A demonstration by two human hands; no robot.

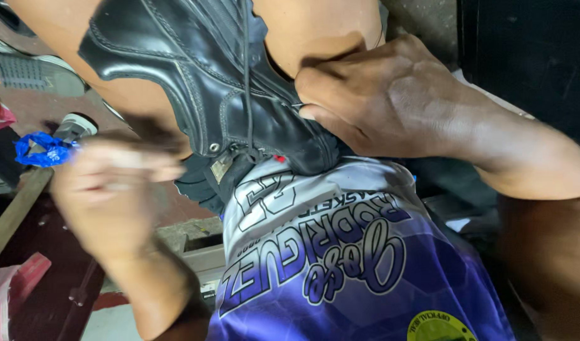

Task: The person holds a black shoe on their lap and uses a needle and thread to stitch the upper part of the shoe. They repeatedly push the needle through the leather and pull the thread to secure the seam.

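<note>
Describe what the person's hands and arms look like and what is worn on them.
Both the left hand and the right hand are bare: no gloves, rings or watch can be seen. Both forearms are uncovered too, with no sleeves reaching into view. The left hand is blurred, so small details on it cannot be told.

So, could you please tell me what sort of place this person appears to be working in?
Probably a small shoe-repair workshop. A worn black leather boot rests on the person's lap, gripped by the right hand; the blurred left hand is beside it. A grey sneaker and a wooden handle lie on the floor.
</note>
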